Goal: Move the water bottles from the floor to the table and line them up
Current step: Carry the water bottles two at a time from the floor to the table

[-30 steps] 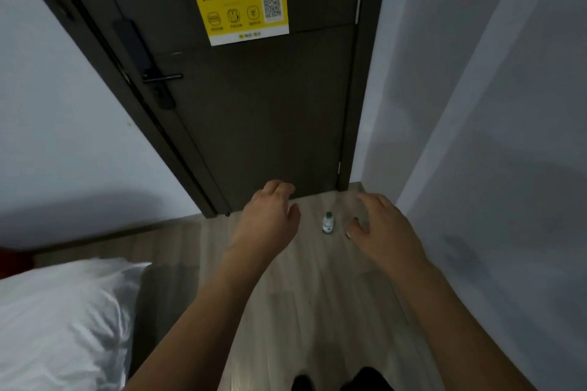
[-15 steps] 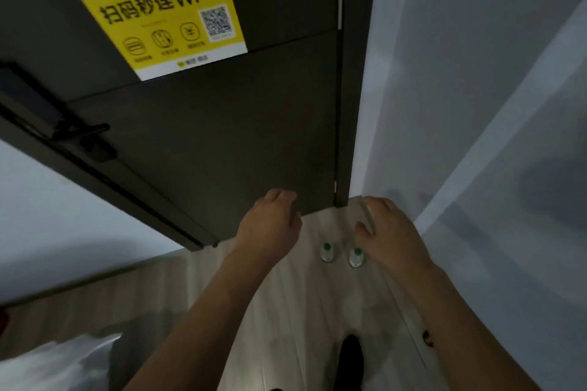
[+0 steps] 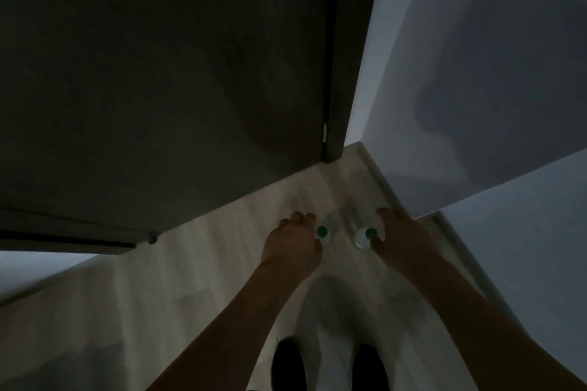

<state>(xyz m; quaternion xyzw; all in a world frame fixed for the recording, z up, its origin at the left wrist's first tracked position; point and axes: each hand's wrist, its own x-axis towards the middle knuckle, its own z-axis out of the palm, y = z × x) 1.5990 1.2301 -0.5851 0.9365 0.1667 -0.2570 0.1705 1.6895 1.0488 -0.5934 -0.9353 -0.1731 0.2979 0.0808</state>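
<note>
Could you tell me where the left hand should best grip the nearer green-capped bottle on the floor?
Probably round the body just under the green cap, coming from its left. The left bottle stands upright, and the left hand is already beside it.

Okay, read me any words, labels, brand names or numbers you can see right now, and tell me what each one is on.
None can be read.
Left water bottle: green cap, no legible label.
Right water bottle: green cap, label too dim and blurred.
Dark door: no sign in view.
</note>
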